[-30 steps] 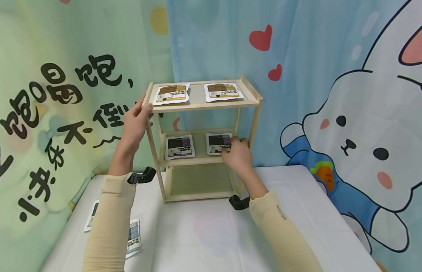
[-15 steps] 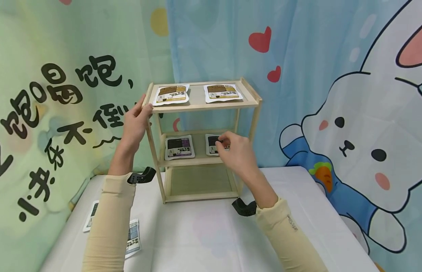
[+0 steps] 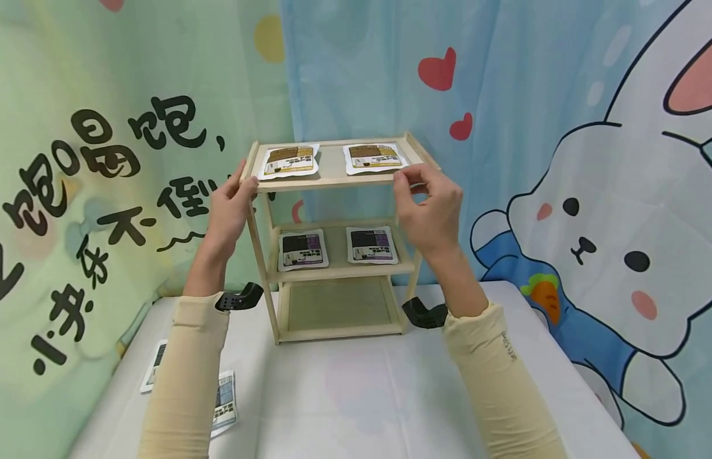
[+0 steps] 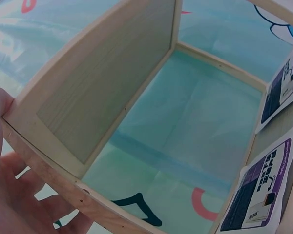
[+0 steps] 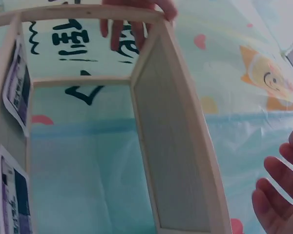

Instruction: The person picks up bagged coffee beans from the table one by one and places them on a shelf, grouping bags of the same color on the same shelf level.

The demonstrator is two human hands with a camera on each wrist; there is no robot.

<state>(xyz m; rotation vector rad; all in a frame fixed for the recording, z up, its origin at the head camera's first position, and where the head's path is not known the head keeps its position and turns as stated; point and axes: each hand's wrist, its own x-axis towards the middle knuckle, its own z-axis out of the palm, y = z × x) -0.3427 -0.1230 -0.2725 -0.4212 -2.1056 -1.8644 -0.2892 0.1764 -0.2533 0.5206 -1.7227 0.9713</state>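
Note:
My left hand grips the upper left corner of a three-tier wooden shelf rack, thumb on the frame and fingers outside it. My right hand hovers by the top tier's front right corner, fingers loosely bent and holding nothing; the right wrist view puts these fingers apart from the frame. Two white pouches with brown and yellow labels, a left one and a right one, lie on the top tier. Black-and-purple-labelled pouches, left and right, lie on the middle tier.
The rack stands toward the back of a white-covered table. A blue-labelled pouch and another pouch lie on the table, partly behind my left sleeve. Printed curtains hang behind and beside the table.
My right hand has drawn away from the right middle-tier pouch and risen to the top tier's right corner, uncovering that pouch. The left hand keeps its hold on the rack.

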